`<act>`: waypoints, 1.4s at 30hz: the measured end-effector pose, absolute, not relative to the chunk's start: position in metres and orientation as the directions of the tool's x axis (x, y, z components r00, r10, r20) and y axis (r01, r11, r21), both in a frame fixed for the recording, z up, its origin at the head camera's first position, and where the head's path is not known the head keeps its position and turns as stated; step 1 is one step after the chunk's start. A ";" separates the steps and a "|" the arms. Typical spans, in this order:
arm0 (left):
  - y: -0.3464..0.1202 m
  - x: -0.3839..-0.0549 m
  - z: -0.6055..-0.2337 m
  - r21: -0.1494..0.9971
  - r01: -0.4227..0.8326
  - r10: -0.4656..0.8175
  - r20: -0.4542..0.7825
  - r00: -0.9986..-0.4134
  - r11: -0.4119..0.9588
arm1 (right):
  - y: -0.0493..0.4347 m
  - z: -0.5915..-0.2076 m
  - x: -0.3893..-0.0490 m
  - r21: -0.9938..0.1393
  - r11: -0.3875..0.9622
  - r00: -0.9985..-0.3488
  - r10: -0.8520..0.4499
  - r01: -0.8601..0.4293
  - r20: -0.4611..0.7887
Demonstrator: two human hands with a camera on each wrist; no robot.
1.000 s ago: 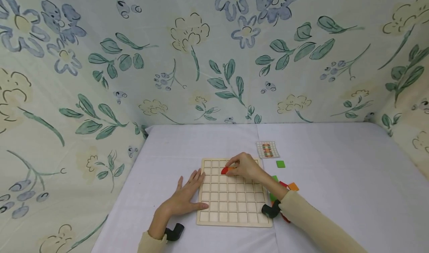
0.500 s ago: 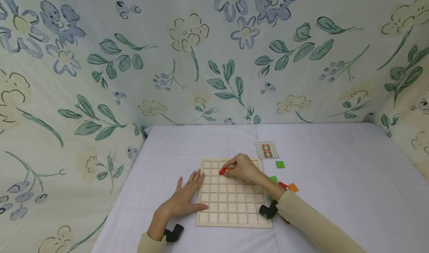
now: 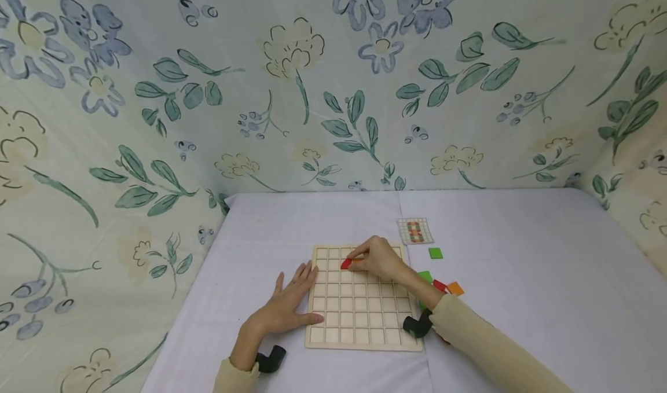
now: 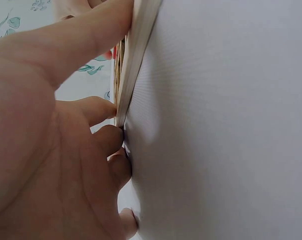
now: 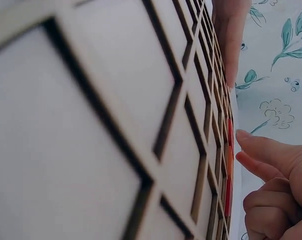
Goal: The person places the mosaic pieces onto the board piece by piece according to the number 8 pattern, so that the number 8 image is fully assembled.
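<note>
A square wooden grid board (image 3: 361,304) lies on the table. My left hand (image 3: 285,307) rests along its left edge, thumb over the frame and other fingers spread; the left wrist view shows the thumb (image 4: 103,27) on the side. At the board's upper part, my right hand (image 3: 379,260) has thumb and forefinger at a small red tile (image 3: 345,264) with a rounded corner, which sits in a cell. In the right wrist view, fingertips are right beside the red tile (image 5: 229,131), with an orange tile (image 5: 230,162) and another red tile (image 5: 228,197) in the row.
A small pattern card (image 3: 415,231) lies beyond the board's upper right corner, with a green tile (image 3: 435,253) near it. More tiles, including an orange tile (image 3: 455,289), lie right of the board, partly hidden under the right forearm. Floral cloth hangs behind.
The right hand has shifted slightly left with the red tile, which has come down into a cell. The left hand stays in place on the board's edge.
</note>
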State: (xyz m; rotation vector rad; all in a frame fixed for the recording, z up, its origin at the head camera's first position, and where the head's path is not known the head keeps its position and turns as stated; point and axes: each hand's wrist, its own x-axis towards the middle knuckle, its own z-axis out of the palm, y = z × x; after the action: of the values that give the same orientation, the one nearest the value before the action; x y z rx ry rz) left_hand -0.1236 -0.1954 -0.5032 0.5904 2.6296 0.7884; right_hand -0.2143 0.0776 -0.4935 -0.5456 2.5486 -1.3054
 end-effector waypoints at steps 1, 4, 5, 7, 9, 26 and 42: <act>-0.195 -0.124 -0.503 0.580 0.291 0.475 -0.192 -0.859 0.761 | 0.078 -0.493 -0.214 -0.815 0.537 -0.907 -0.421 -0.219 -0.034; -0.195 -0.125 -0.503 0.579 0.291 0.475 -0.193 -0.859 0.761 | 0.080 -0.490 -0.213 -0.817 0.538 -0.909 -0.414 -0.208 -0.041; -0.195 -0.125 -0.503 0.580 0.291 0.475 -0.193 -0.858 0.761 | 0.081 -0.488 -0.213 -0.821 0.531 -0.907 -0.418 -0.211 -0.037; -0.195 -0.125 -0.502 0.580 0.289 0.473 -0.193 -0.860 0.761 | 0.084 -0.484 -0.211 -0.835 0.514 -0.905 -0.422 -0.198 -0.045; -0.195 -0.124 -0.502 0.579 0.287 0.471 -0.193 -0.861 0.763 | 0.088 -0.480 -0.210 -0.844 0.502 -0.901 -0.430 -0.190 -0.052; -0.195 -0.125 -0.502 0.589 0.285 0.468 -0.184 -0.864 0.757 | 0.171 -0.470 -0.185 -0.785 0.612 -0.956 -0.275 -0.096 -0.098; -0.193 -0.121 -0.499 0.600 0.277 0.462 -0.177 -0.869 0.751 | 0.243 -0.477 -0.181 -0.681 0.731 -0.995 -0.091 -0.039 -0.041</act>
State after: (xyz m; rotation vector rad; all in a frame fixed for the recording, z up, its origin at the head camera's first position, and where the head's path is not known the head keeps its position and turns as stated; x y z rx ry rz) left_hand -0.1205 -0.1933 -0.4987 0.5728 2.6351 0.8312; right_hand -0.1808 0.2434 -0.4768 -0.1070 2.8561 -1.1217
